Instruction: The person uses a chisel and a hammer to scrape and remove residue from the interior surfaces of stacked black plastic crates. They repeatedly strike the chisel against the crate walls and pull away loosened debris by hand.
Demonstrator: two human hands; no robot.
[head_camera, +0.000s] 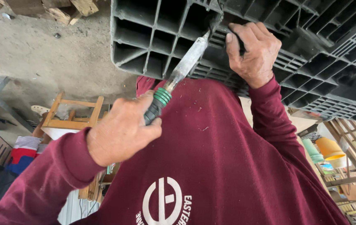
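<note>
The left hand, in the left middle of the frame, is clenched around the dark handle of a long tool with a green ribbed collar. The tool's worn grey metal shaft runs up and to the right. Its tip meets the black plastic pallet at a rib near the top centre, just beside the right hand. That hand grasps the pallet, fingers curled over a slatted part and thumb pressed against its face. The pallet fills the upper right of the frame and rests against the person's dark red sweatshirt, which is flecked with small chips.

To work the tip well here, the tool probably wants to stay in line with the forearm, so that force goes straight down the shaft and does not lever sideways. The right hand sits very near the tip. A slip along the rib could carry the metal into the thumb or fingers, so that hand would be safer further along the edge, out of the tool's path. Pressing the pallet firmly against the body should stop it rocking.

A small wooden stool stands at the middle left on the dusty concrete floor.
</note>
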